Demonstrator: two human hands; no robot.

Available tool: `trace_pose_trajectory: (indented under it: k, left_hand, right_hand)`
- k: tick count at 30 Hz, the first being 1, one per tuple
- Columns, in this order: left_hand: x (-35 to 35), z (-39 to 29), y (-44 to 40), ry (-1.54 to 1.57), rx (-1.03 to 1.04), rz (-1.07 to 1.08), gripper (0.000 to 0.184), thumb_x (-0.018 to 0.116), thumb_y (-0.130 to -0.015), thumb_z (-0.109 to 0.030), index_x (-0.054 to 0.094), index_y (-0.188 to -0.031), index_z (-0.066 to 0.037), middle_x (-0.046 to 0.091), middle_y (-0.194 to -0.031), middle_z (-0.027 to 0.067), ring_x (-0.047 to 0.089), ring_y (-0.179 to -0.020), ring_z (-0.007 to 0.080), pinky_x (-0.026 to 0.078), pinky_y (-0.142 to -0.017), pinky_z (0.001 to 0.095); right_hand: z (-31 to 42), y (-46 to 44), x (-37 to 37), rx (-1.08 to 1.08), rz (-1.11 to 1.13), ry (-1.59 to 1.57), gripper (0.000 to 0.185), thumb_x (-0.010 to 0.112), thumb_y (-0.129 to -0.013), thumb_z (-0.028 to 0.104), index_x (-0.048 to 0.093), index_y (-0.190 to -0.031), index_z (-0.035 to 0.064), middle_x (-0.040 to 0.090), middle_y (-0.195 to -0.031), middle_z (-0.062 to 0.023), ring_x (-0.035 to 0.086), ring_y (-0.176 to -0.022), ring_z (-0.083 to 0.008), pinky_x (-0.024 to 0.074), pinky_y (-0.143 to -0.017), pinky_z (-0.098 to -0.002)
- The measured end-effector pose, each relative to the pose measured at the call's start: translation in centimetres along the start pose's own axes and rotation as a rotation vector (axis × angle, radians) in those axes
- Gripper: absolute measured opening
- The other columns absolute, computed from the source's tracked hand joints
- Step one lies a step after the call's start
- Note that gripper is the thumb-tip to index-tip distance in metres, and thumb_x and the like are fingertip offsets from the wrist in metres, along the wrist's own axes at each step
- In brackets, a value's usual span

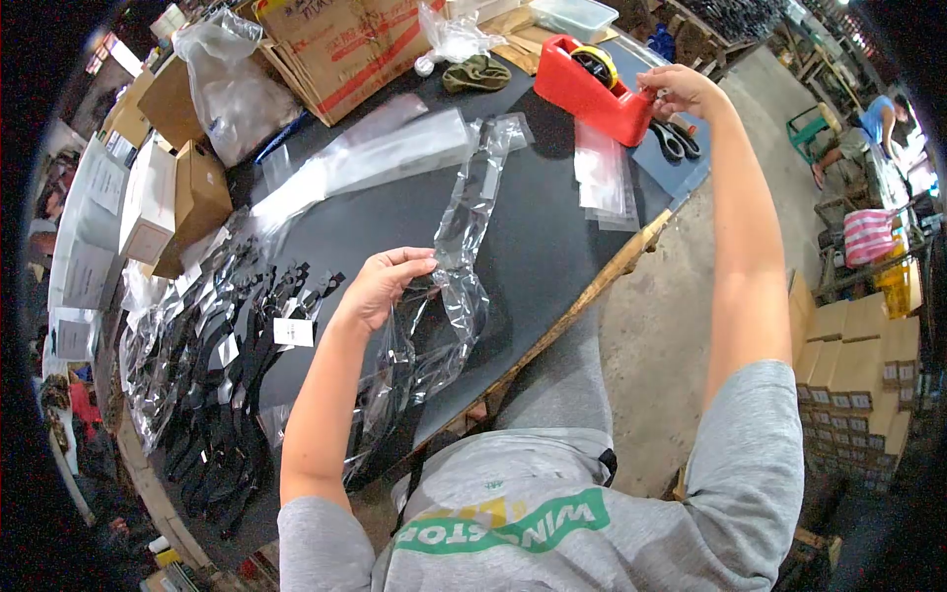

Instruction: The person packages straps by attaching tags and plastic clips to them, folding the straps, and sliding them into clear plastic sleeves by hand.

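My left hand (383, 284) pinches the edge of a long, narrow clear plastic bag (464, 232). The bag stretches up the dark table, and its lower part hangs crumpled towards my body. At the far right, my right hand (681, 91) is at the cutting end of a red tape dispenser (597, 97), thumb and finger pinched together. Whatever is between those fingers is too small to make out. The dispenser carries a roll of tape (597, 65) with a yellow rim. Black-handled scissors (675, 141) lie just below my right hand.
Flat clear bags (370, 163) lie across the table (552, 237), with more (604, 178) beside the dispenser. Bagged black items with white tags (222, 385) are heaped at left. Cardboard boxes (345, 49) stand behind. Another person (878, 123) sits at far right, near stacked cartons (853, 365).
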State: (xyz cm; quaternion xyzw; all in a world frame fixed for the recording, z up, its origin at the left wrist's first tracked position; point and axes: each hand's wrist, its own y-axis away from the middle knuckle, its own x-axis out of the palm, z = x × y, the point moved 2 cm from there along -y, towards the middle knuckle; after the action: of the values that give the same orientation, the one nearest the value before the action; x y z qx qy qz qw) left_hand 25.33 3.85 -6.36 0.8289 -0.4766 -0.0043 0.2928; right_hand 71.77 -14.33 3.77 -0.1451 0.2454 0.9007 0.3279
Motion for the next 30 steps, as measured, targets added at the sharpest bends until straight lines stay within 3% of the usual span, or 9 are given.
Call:
trace_pose_trajectory:
  k: [4,6,8,10,13,19,30]
  left_hand:
    - [0.3,-0.3,0.1,-0.003,-0.009,0.006,0.02,0.069,-0.079,-0.008,0.063,-0.097,-0.001,0.067,-0.085,0.0057,0.064,-0.073,0.0113,0.052,-0.068,0.0251]
    - [0.2,-0.3,0.1,0.005,-0.016,0.008,0.02,0.068,-0.079,-0.008,0.063,-0.097,-0.001,0.067,-0.085,0.0058,0.064,-0.073,0.0114,0.052,-0.069,0.0254]
    - [0.0,-0.1,0.0,0.009,-0.008,0.009,0.02,0.068,-0.079,-0.008,0.063,-0.098,-0.001,0.067,-0.086,0.0057,0.064,-0.074,0.0111,0.052,-0.068,0.0247]
    - [-0.1,0.1,-0.1,0.012,-0.014,0.005,0.02,0.068,-0.079,-0.008,0.063,-0.098,-0.002,0.067,-0.086,0.0055,0.064,-0.074,0.0109,0.052,-0.068,0.0246]
    - [-0.3,0.1,-0.1,0.012,-0.021,0.001,0.021,0.068,-0.079,-0.007,0.063,-0.098,-0.002,0.067,-0.086,0.0052,0.064,-0.075,0.0107,0.052,-0.068,0.0244]
    - [0.0,0.0,0.1,0.009,-0.018,0.001,0.02,0.068,-0.079,-0.007,0.064,-0.098,-0.002,0.067,-0.085,0.0049,0.064,-0.075,0.0104,0.052,-0.068,0.0242]
    - [0.0,0.0,0.1,0.013,-0.014,-0.003,0.019,0.069,-0.079,-0.008,0.064,-0.096,-0.003,0.067,-0.085,0.0037,0.064,-0.073,0.0092,0.052,-0.066,0.0226]
  right_hand:
    - [-1.3,0.6,-0.2,-0.074,-0.041,-0.114,0.022,0.063,-0.085,0.023,0.061,-0.092,0.0027,0.059,-0.08,-0.0053,0.059,-0.065,-0.0155,0.0501,-0.054,-0.0236]
    - [-2.3,1.0,-0.1,-0.141,0.003,-0.365,0.023,0.062,-0.085,0.021,0.061,-0.095,-0.0003,0.061,-0.087,-0.0076,0.061,-0.069,-0.0175,0.053,-0.061,-0.0264]
    - [-3.7,0.8,-0.2,-0.155,0.025,-0.41,0.025,0.063,-0.085,0.019,0.06,-0.097,-0.0023,0.062,-0.092,-0.0094,0.062,-0.075,-0.0184,0.0531,-0.066,-0.0282]
    - [-4.8,0.9,0.0,-0.305,0.064,-0.571,0.028,0.063,-0.084,0.018,0.06,-0.099,-0.005,0.06,-0.097,-0.0122,0.061,-0.08,-0.0202,0.0522,-0.074,-0.0304]
    - [-6.0,0.8,0.4,-0.406,0.045,-0.671,0.028,0.063,-0.082,0.017,0.06,-0.099,-0.006,0.062,-0.095,-0.0125,0.061,-0.082,-0.0196,0.0511,-0.076,-0.0302]
    - [-6.9,0.8,1.2,-0.391,-0.047,-0.747,0.028,0.062,-0.08,0.014,0.06,-0.098,-0.0071,0.061,-0.092,-0.0132,0.061,-0.081,-0.0196,0.0502,-0.078,-0.0289]
    - [-7.9,-0.3,1.3,-0.399,-0.016,-0.83,0.024,0.061,-0.081,0.015,0.06,-0.095,-0.0043,0.062,-0.088,-0.0114,0.061,-0.077,-0.0197,0.0498,-0.075,-0.0303]
